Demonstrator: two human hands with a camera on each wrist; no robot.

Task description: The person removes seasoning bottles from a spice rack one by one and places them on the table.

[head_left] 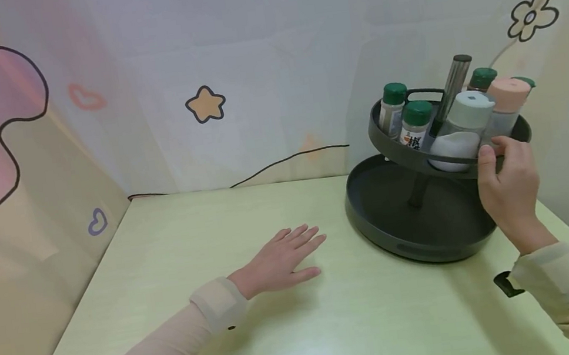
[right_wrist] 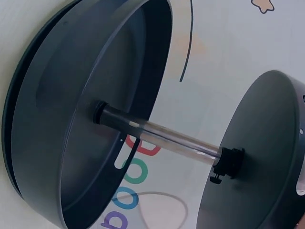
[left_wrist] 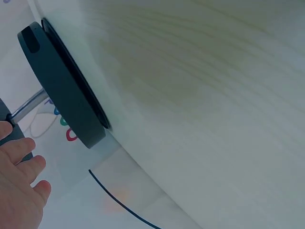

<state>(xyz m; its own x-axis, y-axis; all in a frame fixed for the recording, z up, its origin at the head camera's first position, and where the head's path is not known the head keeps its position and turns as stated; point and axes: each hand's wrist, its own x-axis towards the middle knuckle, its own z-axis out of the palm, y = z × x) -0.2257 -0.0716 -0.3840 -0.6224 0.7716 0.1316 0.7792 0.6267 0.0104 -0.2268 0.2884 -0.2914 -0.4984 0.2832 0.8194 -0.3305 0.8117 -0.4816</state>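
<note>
A dark grey two-tier turntable rack (head_left: 421,252) stands on the right of the table. My right hand (head_left: 512,191) pinches the rim of its upper tray (head_left: 393,149) at the near right side, thumb outside. That tray holds green-capped seasoning bottles (head_left: 417,125), a jar with a pale mint lid (head_left: 462,132) and a jar with a pink lid (head_left: 508,99). In the right wrist view, a metal post (right_wrist: 167,138) joins the two trays. My left hand (head_left: 281,261) is left of the lower tray (head_left: 371,190), fingers straight and spread, touching nothing visible.
The pale green table (head_left: 205,228) runs back to a printed cloth backdrop (head_left: 246,40) with stars, hearts and a flower. A small black item (head_left: 508,285) shows by the right cuff; its kind cannot be made out.
</note>
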